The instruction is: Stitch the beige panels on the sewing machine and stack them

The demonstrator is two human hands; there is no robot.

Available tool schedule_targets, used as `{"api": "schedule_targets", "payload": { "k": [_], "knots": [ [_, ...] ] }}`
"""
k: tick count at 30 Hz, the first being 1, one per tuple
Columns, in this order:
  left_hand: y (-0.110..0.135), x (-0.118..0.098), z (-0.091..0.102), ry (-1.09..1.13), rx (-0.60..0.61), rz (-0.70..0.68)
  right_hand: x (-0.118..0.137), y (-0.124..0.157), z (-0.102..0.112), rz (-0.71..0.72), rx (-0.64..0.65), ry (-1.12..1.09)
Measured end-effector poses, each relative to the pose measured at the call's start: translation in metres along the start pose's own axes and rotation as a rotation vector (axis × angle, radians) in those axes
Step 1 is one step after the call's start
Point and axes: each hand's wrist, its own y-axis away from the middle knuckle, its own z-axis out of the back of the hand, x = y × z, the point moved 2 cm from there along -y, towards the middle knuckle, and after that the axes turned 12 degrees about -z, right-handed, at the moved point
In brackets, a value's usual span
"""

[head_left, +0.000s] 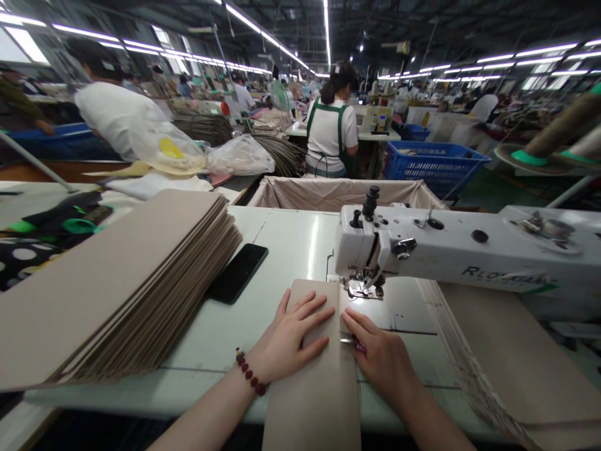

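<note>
A beige panel [312, 401] lies lengthwise on the table, its far end just left of the sewing machine's [361, 288] presser foot. My left hand [295, 335] rests flat on the panel with its fingers spread, a dark red bead bracelet at the wrist. Closed at the panel's right edge, my right hand [380, 351] presses fingertips on the fabric near the foot. Tucked in that hand is a small tool [347, 341] with a metal blade and a purple part; most of it is hidden by the fingers.
At left stands a thick stack of beige panels [141, 250], with a black phone [239, 272] beside it. More panels [507, 351] lie under the machine arm at right. Behind the table are a cloth-lined bin [300, 194], a blue crate [432, 163] and a seated co-worker [331, 125].
</note>
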Motion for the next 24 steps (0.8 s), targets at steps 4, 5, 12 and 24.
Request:
{"api": "schedule_targets", "payload": {
  "k": [4,5,12,24],
  "knots": [
    [-0.0002,0.0012,-0.0005,0.011,0.005,0.01,0.0005,-0.0003,0.0005,0.003,0.006,0.002],
    [-0.0003,0.0015,-0.0005,0.014,0.007,0.016,0.0006,-0.0002,0.0005,0.005,0.007,0.007],
    [0.0001,0.0016,0.0003,0.037,-0.021,0.015,0.0003,0.0014,-0.0004,-0.03,0.006,0.075],
    [-0.0005,0.0023,0.0,0.013,0.024,0.029,-0.0013,0.0021,-0.0017,-0.05,0.003,0.055]
  ]
}}
